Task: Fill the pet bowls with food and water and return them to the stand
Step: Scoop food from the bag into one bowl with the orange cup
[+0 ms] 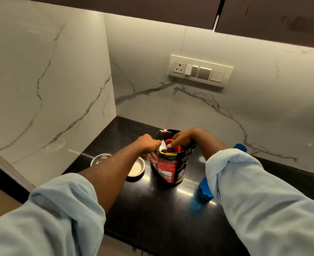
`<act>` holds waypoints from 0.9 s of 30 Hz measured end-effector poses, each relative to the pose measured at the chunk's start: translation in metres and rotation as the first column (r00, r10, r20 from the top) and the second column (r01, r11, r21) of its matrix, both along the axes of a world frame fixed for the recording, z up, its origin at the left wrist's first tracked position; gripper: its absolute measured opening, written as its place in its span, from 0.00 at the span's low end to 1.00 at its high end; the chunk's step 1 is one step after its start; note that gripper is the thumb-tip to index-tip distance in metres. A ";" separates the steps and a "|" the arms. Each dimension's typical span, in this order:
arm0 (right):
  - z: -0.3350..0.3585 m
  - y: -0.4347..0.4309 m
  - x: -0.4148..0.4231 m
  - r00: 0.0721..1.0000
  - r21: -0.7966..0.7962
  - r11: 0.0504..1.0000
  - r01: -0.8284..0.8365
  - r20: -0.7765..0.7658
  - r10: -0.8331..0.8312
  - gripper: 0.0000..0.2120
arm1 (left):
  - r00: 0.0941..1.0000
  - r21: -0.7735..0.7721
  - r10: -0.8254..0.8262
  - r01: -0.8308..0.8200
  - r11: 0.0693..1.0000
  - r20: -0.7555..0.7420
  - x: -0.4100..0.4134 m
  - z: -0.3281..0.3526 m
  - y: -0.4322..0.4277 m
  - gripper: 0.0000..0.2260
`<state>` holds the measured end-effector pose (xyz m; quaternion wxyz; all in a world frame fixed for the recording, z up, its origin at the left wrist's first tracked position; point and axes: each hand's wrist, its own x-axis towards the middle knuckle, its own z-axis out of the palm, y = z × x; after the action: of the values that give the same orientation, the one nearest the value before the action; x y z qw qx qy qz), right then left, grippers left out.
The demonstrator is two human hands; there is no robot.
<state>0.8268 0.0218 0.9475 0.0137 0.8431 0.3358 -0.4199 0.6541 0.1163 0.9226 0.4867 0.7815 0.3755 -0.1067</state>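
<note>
1. The food bag (171, 163) stands upright on the black worktop (152, 209), near the middle, with its top open.
2. The left grip (148, 145) is at 9 o'clock of the bag's mouth. Its fingers and thumb are closed tight, pinching the bag's rim and pulling that edge outward.
3. The right grip (182, 138) comes in over the bag's mouth from 2 o'clock. Its fingers are curled round a red scoop (178, 149), which sits partly inside the bag above the brown kibble.
4. Two steel bowls lie at 9 o'clock of the bag, close together and partly hidden by the left forearm.
5. The nearer bowl (136, 168), just beside the bag, holds something pale.
6. What is inside the farther bowl (100, 158) cannot be told.
7. A blue bottle (206, 187) lies at 4 o'clock of the bag, mostly hidden behind the right sleeve.
8. A switch panel (200, 70) is on the marble wall at 12 o'clock.
</note>
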 end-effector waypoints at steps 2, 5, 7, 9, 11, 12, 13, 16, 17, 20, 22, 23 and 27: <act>-0.003 -0.002 0.000 0.999 0.037 0.999 0.023 -0.025 -0.022 0.31 | 1.000 -0.001 0.006 -0.006 1.000 0.007 -0.002 0.001 0.000 0.18; -0.006 -0.008 0.004 0.998 0.162 0.985 0.057 -0.005 -0.057 0.28 | 0.999 -0.008 0.028 -0.027 1.000 0.032 -0.003 0.000 0.001 0.18; -0.008 -0.012 0.008 0.993 0.257 0.962 0.091 0.053 -0.108 0.27 | 0.998 0.002 0.035 -0.035 0.999 0.047 -0.003 -0.001 0.002 0.18; -0.007 -0.015 0.013 0.981 0.349 0.931 0.107 0.116 -0.157 0.28 | 0.998 0.028 0.030 -0.032 0.999 0.052 -0.003 -0.002 0.002 0.17; -0.004 -0.018 0.015 0.970 0.418 0.904 0.090 0.170 -0.175 0.29 | 0.998 0.055 0.023 -0.026 0.998 0.055 -0.002 -0.001 0.003 0.16; -0.003 -0.020 0.016 0.963 0.443 0.894 0.071 0.203 -0.177 0.30 | 0.998 0.060 0.021 -0.025 0.998 0.060 -0.002 0.000 0.003 0.16; -0.001 -0.022 0.016 0.955 0.463 0.885 0.051 0.236 -0.178 0.31 | 0.998 0.062 0.017 -0.021 0.998 0.066 -0.001 0.000 0.004 0.16; 0.003 -0.026 0.018 0.937 0.507 0.862 0.014 0.295 -0.189 0.32 | 0.997 0.071 -0.002 -0.004 0.997 0.078 -0.001 0.000 0.004 0.16; 0.004 -0.027 0.019 0.935 0.521 0.853 0.016 0.296 -0.198 0.32 | 0.997 0.072 -0.005 -0.001 0.997 0.079 -0.001 0.000 0.005 0.16; 0.005 -0.033 0.020 0.933 0.571 0.819 0.057 0.262 -0.248 0.32 | 0.997 0.076 -0.005 -0.001 0.997 0.078 -0.001 0.000 0.006 0.16; 0.004 -0.037 0.020 0.925 0.602 0.793 0.097 0.239 -0.295 0.32 | 0.997 0.081 -0.008 0.002 0.997 0.072 -0.003 0.002 0.008 0.15; 0.004 -0.038 0.020 0.921 0.616 0.779 0.116 0.227 -0.317 0.31 | 0.997 0.083 -0.009 0.003 0.997 0.073 -0.005 0.002 0.009 0.15; 0.008 -0.040 0.021 0.903 0.704 0.672 0.230 0.102 -0.417 0.28 | 0.994 0.096 0.013 -0.024 0.995 0.109 -0.008 0.002 0.013 0.17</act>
<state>0.8478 -0.0184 0.9553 -0.3259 0.8821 0.3042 -0.1525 0.6464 0.1293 0.9248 0.4689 0.8052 0.3606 -0.0414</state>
